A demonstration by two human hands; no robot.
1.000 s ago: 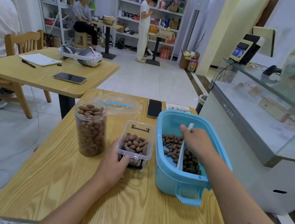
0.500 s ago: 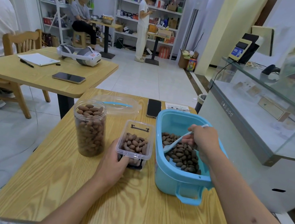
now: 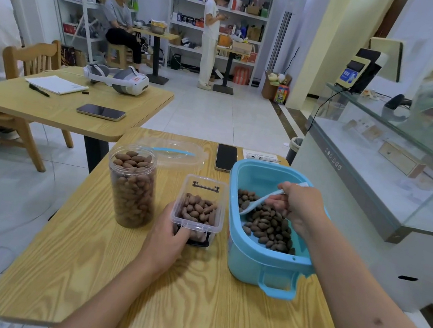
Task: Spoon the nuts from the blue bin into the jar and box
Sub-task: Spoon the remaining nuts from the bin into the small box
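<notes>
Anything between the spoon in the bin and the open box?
Nothing visible beyond the bin's own wall. The spoon, held by the right hand, sits inside the blue bin; the box stands open just left of it, gripped by the left hand.

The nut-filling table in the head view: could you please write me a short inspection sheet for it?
Surface: wooden table, wood grain showing.
Job's things: blue bin partly filled with nuts; jar nearly full; box about half full; spoon in the bin.
Clutter: phone, clear lid, paper slip.
Grips: left hand holds the box; right hand holds the spoon.
Cables: black one on the counter.
Surroundings: second table, chair, shelves, other people.
</notes>
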